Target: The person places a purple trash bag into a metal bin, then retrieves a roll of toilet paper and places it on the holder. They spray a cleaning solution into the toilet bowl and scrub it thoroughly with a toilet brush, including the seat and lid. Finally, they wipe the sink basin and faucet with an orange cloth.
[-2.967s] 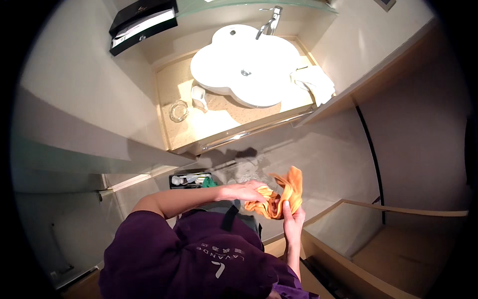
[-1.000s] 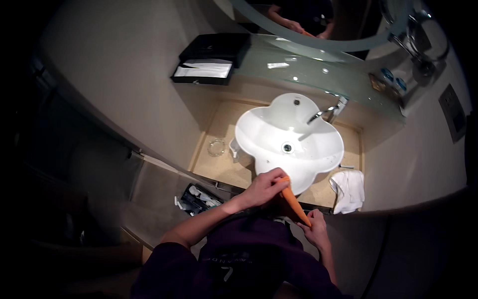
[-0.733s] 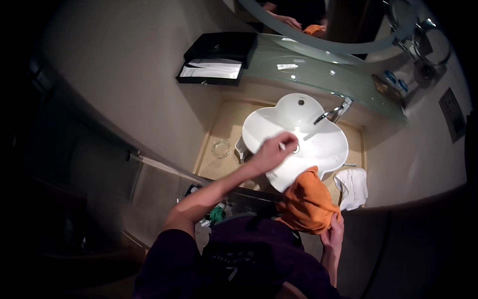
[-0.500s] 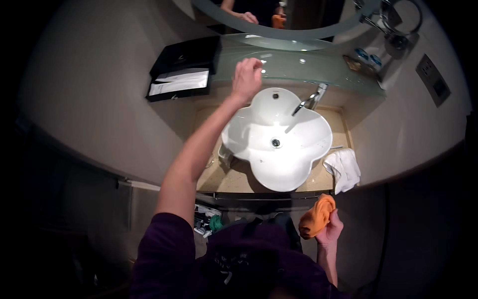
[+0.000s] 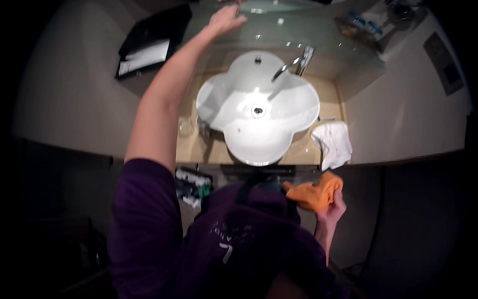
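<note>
My left hand [image 5: 226, 19] reaches far forward over the frosted glass shelf [image 5: 274, 30], close to its back edge. Its thumb stands apart from the fingers, and I see nothing held in it. My right hand [image 5: 333, 211] is low in front of the counter, closed around a bunched orange cloth [image 5: 314, 195]. Part of the cloth hangs off to the left. Between my arms sits a white clover-shaped sink [image 5: 244, 137] with a chrome faucet [image 5: 304, 61] at its back right.
A white towel [image 5: 334, 144] drapes over the counter's front right edge. Left of the sink a clear glass [image 5: 186, 126] stands on the beige counter [image 5: 211, 152]. A black box [image 5: 154, 32] is at the back left. Small blue-topped items [image 5: 366, 24] sit on the shelf's right.
My left hand has moved farther forward over the shelf, and its thumb has spread from the fingers. The orange cloth has shifted in my right hand. The view has tilted toward my body.
</note>
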